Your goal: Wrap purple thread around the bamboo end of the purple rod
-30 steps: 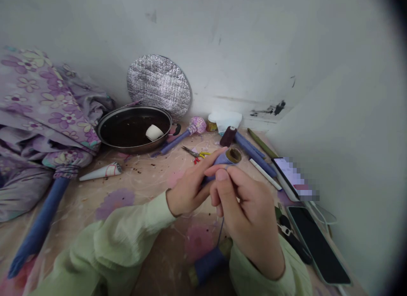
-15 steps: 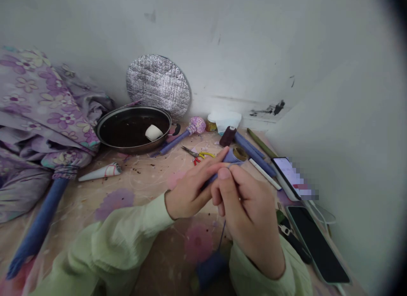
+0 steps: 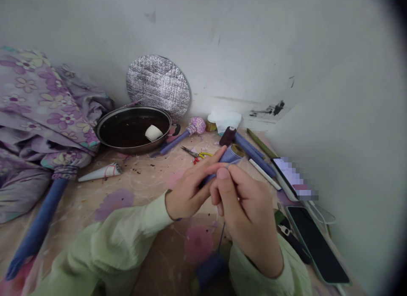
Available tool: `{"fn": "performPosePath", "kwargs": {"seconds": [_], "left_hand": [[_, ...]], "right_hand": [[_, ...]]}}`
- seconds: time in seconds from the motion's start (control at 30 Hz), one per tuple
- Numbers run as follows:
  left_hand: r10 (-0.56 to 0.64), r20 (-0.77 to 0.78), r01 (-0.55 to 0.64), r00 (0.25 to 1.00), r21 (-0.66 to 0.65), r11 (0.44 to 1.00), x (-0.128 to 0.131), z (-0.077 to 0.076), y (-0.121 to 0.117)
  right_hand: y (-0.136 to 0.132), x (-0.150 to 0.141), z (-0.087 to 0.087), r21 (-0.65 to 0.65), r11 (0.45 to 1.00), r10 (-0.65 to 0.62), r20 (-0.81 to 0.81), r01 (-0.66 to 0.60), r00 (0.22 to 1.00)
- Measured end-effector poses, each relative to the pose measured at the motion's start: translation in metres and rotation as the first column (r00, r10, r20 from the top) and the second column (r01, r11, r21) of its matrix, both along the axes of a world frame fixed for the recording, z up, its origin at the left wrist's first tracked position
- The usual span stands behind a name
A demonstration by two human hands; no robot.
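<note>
My left hand (image 3: 190,190) grips a blue paper-wrapped tube (image 3: 229,155) whose open brown end points away from me. My right hand (image 3: 246,213) is pinched against the tube, with a thin blue thread (image 3: 221,230) running down from the fingers to a blue thread spool (image 3: 209,268) lying on the floor between my sleeves. Both hands sit close together above the patterned mat (image 3: 121,198).
A dark pan (image 3: 133,128) with a white cup stands by a silver round pad (image 3: 158,85) at the wall. Small scissors (image 3: 193,152), a maroon spool (image 3: 227,136), blue rolled sticks (image 3: 252,154), two phones (image 3: 313,241) and a floral fabric heap (image 3: 38,113) lie around.
The tube tip has shifted slightly up and away between my fingers. The blue spool on the floor has moved and looks blurred now.
</note>
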State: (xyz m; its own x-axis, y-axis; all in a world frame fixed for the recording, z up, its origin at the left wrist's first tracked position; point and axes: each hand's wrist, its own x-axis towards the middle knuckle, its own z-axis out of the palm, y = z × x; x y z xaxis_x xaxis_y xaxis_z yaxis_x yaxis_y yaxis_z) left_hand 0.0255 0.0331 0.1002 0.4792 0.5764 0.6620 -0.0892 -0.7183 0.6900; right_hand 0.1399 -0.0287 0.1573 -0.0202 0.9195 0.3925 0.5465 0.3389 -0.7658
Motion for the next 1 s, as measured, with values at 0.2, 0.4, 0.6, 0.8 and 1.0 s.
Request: {"fn": "performPosePath", "kwargs": {"seconds": [0.2, 0.4, 0.6, 0.8, 1.0], "left_hand": [[-0.014, 0.032, 0.011, 0.999, 0.065, 0.998, 0.002, 0.000, 0.002], [0.057, 0.079, -0.063, 0.995, 0.073, 0.995, 0.006, -0.006, 0.004], [0.098, 0.093, -0.103, 0.991, 0.056, 0.993, 0.006, -0.008, 0.002], [0.100, 0.125, -0.111, 0.987, 0.092, 0.989, 0.007, -0.010, 0.004], [0.053, 0.102, -0.065, 0.993, 0.116, 0.991, 0.005, -0.006, 0.000]], "right_hand": [[-0.002, 0.002, 0.002, 0.022, 1.000, -0.009, 0.023, 0.009, 1.000], [-0.003, 0.002, 0.002, 0.023, 1.000, -0.002, -0.017, 0.002, 1.000], [-0.002, 0.001, 0.000, 0.019, 1.000, 0.016, -0.025, -0.016, 1.000], [-0.001, -0.001, -0.001, 0.014, 0.999, 0.036, -0.003, -0.036, 0.999], [-0.003, 0.000, -0.001, 0.030, 0.998, 0.047, -0.012, -0.046, 0.999]]}}
